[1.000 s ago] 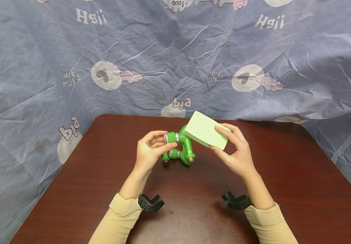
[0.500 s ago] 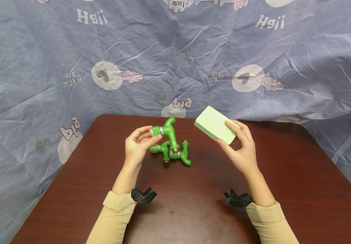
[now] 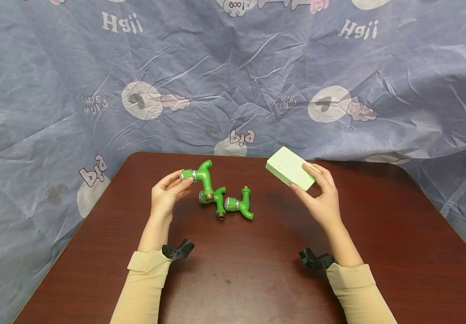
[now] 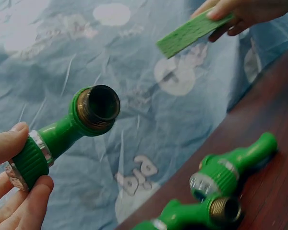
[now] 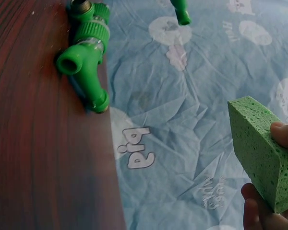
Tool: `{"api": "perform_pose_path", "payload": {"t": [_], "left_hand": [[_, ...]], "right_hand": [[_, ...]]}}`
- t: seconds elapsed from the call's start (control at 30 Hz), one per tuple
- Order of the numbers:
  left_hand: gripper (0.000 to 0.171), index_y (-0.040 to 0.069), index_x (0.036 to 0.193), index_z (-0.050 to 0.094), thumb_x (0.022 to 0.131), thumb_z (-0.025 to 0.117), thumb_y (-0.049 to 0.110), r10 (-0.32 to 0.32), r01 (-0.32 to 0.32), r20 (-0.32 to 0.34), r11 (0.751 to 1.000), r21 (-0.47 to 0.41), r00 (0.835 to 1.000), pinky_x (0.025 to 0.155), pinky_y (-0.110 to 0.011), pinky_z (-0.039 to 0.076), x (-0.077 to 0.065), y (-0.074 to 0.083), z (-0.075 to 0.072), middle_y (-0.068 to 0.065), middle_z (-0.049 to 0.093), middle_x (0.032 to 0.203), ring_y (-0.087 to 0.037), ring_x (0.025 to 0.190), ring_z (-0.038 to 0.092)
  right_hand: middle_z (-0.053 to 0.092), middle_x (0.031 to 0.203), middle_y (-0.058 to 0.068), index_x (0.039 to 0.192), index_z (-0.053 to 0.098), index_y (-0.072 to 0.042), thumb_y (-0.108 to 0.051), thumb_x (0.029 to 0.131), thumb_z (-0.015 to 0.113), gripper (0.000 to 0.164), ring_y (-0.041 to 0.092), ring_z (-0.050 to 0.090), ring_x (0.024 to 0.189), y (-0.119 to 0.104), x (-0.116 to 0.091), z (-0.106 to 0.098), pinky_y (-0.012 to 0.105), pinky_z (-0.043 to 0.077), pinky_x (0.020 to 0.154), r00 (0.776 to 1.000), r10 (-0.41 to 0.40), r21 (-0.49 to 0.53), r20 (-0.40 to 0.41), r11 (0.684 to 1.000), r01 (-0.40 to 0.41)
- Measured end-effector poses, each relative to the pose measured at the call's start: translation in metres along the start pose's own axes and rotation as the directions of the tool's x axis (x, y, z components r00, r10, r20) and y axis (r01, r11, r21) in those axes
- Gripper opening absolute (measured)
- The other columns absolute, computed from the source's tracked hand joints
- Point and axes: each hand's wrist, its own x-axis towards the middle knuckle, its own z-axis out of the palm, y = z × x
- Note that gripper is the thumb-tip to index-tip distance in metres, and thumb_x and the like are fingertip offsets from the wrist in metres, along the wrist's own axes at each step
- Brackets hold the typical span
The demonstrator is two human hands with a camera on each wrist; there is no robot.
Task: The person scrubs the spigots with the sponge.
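Observation:
My left hand (image 3: pixel 167 194) pinches a green tap (image 3: pixel 203 176) by its ribbed knob, holding it up over the table. In the left wrist view the brass threaded end of this tap (image 4: pixel 62 136) faces the camera. A light green sponge (image 3: pixel 291 168) is gripped along one end between the thumb and fingers of my right hand (image 3: pixel 323 198), raised above the table and tilted. Its pores show closely on the sponge (image 5: pixel 259 148) in the right wrist view. The two hands are well apart, with the sponge away from the tap.
Two more green taps lie on the dark wooden table (image 3: pixel 233 279): one tap (image 3: pixel 219 202), partly covered by the held one in the head view, and another tap (image 3: pixel 242 204) just right of it. A blue-grey printed cloth (image 3: pixel 233 81) hangs behind the table's far edge.
My left hand has carried the tap leftward, away from the sponge, uncovering the taps on the table. My right hand has shifted a little to the right with the sponge.

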Motion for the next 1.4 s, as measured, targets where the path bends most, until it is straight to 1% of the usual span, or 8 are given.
{"api": "perform_pose_path", "payload": {"t": [0.13, 0.27, 0.37, 0.57, 0.7, 0.97, 1.2, 1.4], "left_hand": [[0.045, -0.002, 0.12, 0.059, 0.078, 0.075, 0.002, -0.028, 0.027, 0.012, 1.0, 0.013, 1.0, 0.079, -0.039, 0.054, 0.007, -0.007, -0.013, -0.001, 0.069, 0.09, -0.018, 0.081, 0.069], [0.05, -0.001, 0.124, 0.057, 0.078, 0.077, 0.006, -0.071, 0.071, 0.006, 0.996, 0.046, 0.997, 0.076, -0.032, 0.056, 0.011, -0.012, -0.025, 0.002, 0.068, 0.092, -0.015, 0.081, 0.068], [0.05, 0.001, 0.123, 0.058, 0.078, 0.078, 0.01, -0.1, 0.101, -0.019, 0.992, 0.071, 0.995, 0.075, -0.03, 0.056, 0.013, -0.018, -0.032, 0.002, 0.068, 0.092, -0.013, 0.083, 0.068], [0.055, 0.002, 0.126, 0.056, 0.077, 0.079, 0.017, -0.149, 0.153, -0.047, 0.982, 0.109, 0.988, 0.075, -0.029, 0.055, 0.019, -0.03, -0.044, 0.003, 0.069, 0.091, -0.019, 0.088, 0.068], [0.057, 0.002, 0.127, 0.055, 0.078, 0.079, 0.017, -0.166, 0.171, -0.05, 0.979, 0.11, 0.985, 0.074, -0.028, 0.056, 0.021, -0.035, -0.051, 0.005, 0.069, 0.09, -0.015, 0.083, 0.068], [0.057, 0.001, 0.132, 0.051, 0.081, 0.075, 0.012, -0.203, 0.206, -0.049, 0.975, 0.083, 0.978, 0.073, -0.026, 0.055, 0.022, -0.039, -0.06, 0.005, 0.067, 0.09, -0.014, 0.083, 0.068], [0.055, -0.001, 0.134, 0.048, 0.084, 0.071, 0.007, -0.248, 0.253, -0.065, 0.964, 0.078, 0.967, 0.075, -0.026, 0.055, 0.022, -0.043, -0.061, 0.007, 0.066, 0.087, -0.011, 0.076, 0.068], [0.055, -0.002, 0.133, 0.048, 0.084, 0.071, 0.008, -0.235, 0.239, -0.049, 0.964, 0.118, 0.971, 0.074, -0.025, 0.055, 0.021, -0.046, -0.061, 0.006, 0.066, 0.086, -0.01, 0.074, 0.067]], "right_hand": [[0.049, 0.126, 0.026, 0.12, 0.058, 0.009, 0.008, 0.072, 0.075, 0.051, 0.022, 0.047, 0.108, 0.009, -0.001, 0.0, 0.016, 0.042, 0.078, 0.998, 0.063, 0.003, 0.014, 0.998, -0.063], [0.049, 0.127, 0.024, 0.121, 0.058, 0.008, 0.007, 0.073, 0.075, 0.051, 0.017, 0.047, 0.104, 0.019, -0.001, -0.001, 0.016, 0.044, 0.074, 0.993, 0.115, 0.005, 0.029, 0.993, -0.115], [0.049, 0.127, 0.024, 0.121, 0.058, 0.008, 0.006, 0.073, 0.075, 0.051, 0.017, 0.047, 0.103, 0.025, -0.003, -0.001, 0.018, 0.045, 0.073, 0.988, 0.147, -0.003, 0.039, 0.989, -0.147], [0.047, 0.129, 0.023, 0.123, 0.057, 0.008, 0.003, 0.075, 0.075, 0.052, 0.021, 0.046, 0.103, 0.035, -0.006, -0.002, 0.019, 0.043, 0.074, 0.974, 0.214, -0.023, 0.071, 0.977, -0.213], [0.045, 0.131, 0.022, 0.125, 0.055, 0.007, 0.001, 0.077, 0.075, 0.053, 0.024, 0.045, 0.106, 0.044, -0.009, -0.002, 0.018, 0.042, 0.077, 0.96, 0.261, -0.04, 0.107, 0.965, -0.258], [0.043, 0.134, 0.023, 0.128, 0.054, 0.006, -0.004, 0.079, 0.075, 0.054, 0.029, 0.047, 0.105, 0.067, -0.015, -0.001, 0.037, 0.045, 0.077, 0.939, 0.286, -0.072, 0.193, 0.958, -0.277], [0.047, 0.134, 0.013, 0.129, 0.057, -0.005, -0.017, 0.079, 0.077, 0.055, 0.02, 0.048, 0.103, 0.109, -0.023, 0.001, 0.017, 0.042, 0.075, 0.923, 0.305, -0.119, 0.234, 0.951, -0.284], [0.046, 0.135, 0.013, 0.129, 0.058, -0.007, -0.022, 0.079, 0.077, 0.055, 0.024, 0.05, 0.109, 0.121, -0.026, 0.002, 0.018, 0.042, 0.079, 0.909, 0.318, -0.14, 0.269, 0.947, -0.289]]}}
